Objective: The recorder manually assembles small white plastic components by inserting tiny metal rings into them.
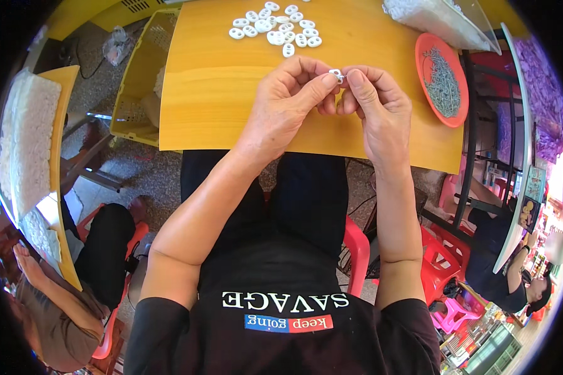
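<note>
A: What fills the frame, biggest thing first?

B: The yellow wooden tabletop (219, 94), spanning the upper middle. Left of it, at the upper left, stands a yellow plastic crate (137, 75). At the upper right sits a round orange plastic dish (426, 47) heaped with thin grey metal pins (444, 81), and above it lies a clear plastic bag of white parts (431, 15). At the top centre there is a loose pile of small white oval plastic pieces (275, 28).

A: And the hands?

B: They meet just below that pile, a little above the middle of the frame. The left hand (281, 106) has thumb and forefinger closed in a pinch on one small white plastic piece (336, 75). The right hand (375, 106) has its fingertips pressed together against the same piece from the other side, the remaining fingers curled in. Whether the right hand also holds a pin, I cannot tell; it is too small to see.

A: How would that piece handle?

B: I would judge it very light and stiff, smooth enough to slip, and easily dropped. It is best held by its narrow edges between fingertip pads, leaving its face free. The pins look thin and would likely bend if pressed sideways.

A: Anyone else around?

B: A seated person (56, 294) at the lower left, another at the lower right among red plastic stools (441, 262).
</note>
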Demonstrator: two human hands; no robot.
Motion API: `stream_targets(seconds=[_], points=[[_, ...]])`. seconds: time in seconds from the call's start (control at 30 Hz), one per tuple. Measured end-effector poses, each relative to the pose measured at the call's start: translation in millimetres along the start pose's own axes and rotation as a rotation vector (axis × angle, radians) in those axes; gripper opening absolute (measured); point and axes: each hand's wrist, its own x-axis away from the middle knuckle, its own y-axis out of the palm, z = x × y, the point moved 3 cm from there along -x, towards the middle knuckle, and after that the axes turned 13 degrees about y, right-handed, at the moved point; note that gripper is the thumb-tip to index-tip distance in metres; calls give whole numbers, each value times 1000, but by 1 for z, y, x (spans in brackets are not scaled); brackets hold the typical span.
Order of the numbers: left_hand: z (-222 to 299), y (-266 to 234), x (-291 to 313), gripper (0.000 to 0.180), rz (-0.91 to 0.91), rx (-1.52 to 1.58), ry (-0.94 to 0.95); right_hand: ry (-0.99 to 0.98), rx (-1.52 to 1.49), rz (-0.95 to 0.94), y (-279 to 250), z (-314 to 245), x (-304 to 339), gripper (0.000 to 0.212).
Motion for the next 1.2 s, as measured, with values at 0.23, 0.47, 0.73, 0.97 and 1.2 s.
stream_targets(seconds=[0.23,0.47,0.73,0.97,1.2], points=[[-1,-1,0,14,-7,-49,29,-110,178,104,8,-4,4,15],[-1,-2,-1,13,14,-53,64,-183,263,181,13,2,4,13],[0,0,-2,11,24,-124,105,-181,267,220,12,8,-2,10],[1,-1,-3,12,-6,-103,86,-163,248,103,6,-14,2,13],[0,-2,-3,12,-32,-118,66,-464,691,156,-1,-24,0,8]])
